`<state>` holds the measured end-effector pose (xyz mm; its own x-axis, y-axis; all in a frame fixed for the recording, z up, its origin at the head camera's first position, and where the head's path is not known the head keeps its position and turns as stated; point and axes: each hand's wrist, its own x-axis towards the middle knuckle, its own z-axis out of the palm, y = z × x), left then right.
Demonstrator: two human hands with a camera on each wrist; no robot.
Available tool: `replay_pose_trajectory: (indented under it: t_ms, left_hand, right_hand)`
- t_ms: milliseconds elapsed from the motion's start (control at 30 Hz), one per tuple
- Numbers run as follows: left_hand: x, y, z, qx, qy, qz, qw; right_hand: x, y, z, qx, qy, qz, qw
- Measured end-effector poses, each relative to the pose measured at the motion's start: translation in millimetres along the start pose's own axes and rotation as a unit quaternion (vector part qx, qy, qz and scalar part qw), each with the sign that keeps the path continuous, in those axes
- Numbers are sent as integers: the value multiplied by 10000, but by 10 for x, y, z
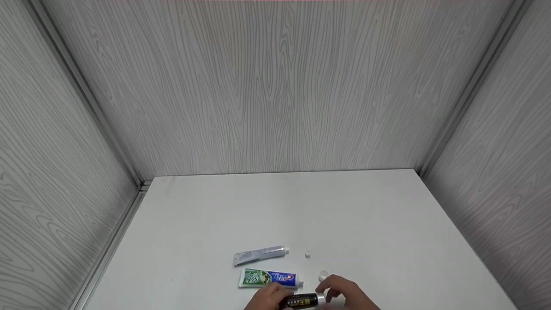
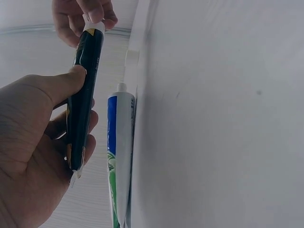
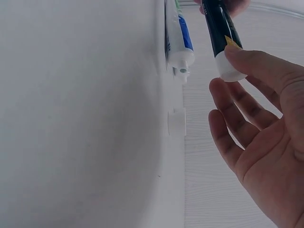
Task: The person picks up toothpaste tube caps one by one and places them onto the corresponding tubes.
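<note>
My left hand point(image 1: 267, 297) grips a black toothpaste tube point(image 1: 303, 300) with gold lettering, its thumb across one face and fingers curled behind. The tube's white cap point(image 3: 230, 69) points to the right. My right hand point(image 1: 346, 292) pinches that cap between thumb and forefinger, the other fingers loosely bent below it in the right wrist view. Just beyond the hands, a green and blue toothpaste tube point(image 1: 269, 277) lies on the table, its bare nozzle showing to the right.
Farther back on the white table point(image 1: 193, 224) lies a silver-grey tube point(image 1: 260, 255), roughly parallel to the others. A small white cap point(image 1: 307, 254) sits right of it, and a larger round white cap point(image 1: 323, 275) is close beyond my right hand. Wood-grain panels point(image 1: 275, 86) enclose the table.
</note>
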<state>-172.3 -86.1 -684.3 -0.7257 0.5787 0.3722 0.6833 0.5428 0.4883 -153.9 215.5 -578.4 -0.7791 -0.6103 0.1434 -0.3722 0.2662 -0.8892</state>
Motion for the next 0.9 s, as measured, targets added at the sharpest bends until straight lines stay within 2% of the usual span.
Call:
replay_pose_trajectory:
  t_ms: [133, 267, 433, 533, 700, 800, 900]
  left_hand:
    - [8, 6, -16, -52, -129, -87, 9999]
    - [5, 5, -19, -91, -23, 22, 10000]
    - [5, -6, -12, -91, 123, 138, 9998]
    - [7, -13, -3, -99, 69, 88, 9999]
    - [4, -33, 13, -45, 23, 116, 9999]
    - [-7, -54, 40, 56, 189, 306, 9993]
    - [-19, -82, 82, 218, 534, 567, 9967]
  right_hand:
    - [5, -9, 1, 62, -58, 114, 9999]
    - [4, -2, -3, 124, -160, 306, 9993]
    - [4, 32, -5, 133, -251, 179, 9994]
    - [10, 37, -5, 192, -301, 170, 9992]
    - [19, 19, -12, 270, -327, 476, 9980]
    - [3, 11, -10, 179, -257, 522, 9981]
    - [-16, 17, -4, 29, -116, 277, 9995]
